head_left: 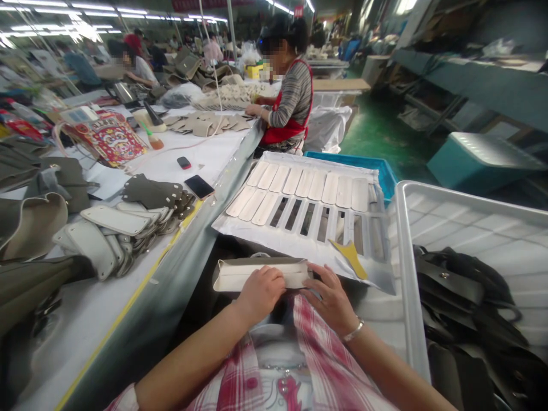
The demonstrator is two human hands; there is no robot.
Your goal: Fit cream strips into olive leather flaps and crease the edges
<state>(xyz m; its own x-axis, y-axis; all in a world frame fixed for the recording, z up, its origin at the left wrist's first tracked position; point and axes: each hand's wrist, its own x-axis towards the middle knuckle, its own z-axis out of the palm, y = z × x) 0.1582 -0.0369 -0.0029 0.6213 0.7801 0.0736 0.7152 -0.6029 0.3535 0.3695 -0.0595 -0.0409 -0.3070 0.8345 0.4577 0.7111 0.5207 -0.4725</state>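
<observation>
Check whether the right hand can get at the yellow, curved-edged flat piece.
Likely yes: the yellow piece lies uncovered near the right hand, though that hand touches the cream, boxlike piece.

Long folded cream piece [234, 275], edged grey-brown; red-and-white plaid shirt [314, 337]; flat curved yellow piece [353, 260]; rectangular turquoise plastic tray [363, 161]; green floor [385, 140].

Couldn't properly read a single word over my feed, tbh. The red printed package [113, 140] on the left-hand table [171, 151] had lettering up top, but too blurry for me, same with the little red sign [298, 11] far off.
</observation>
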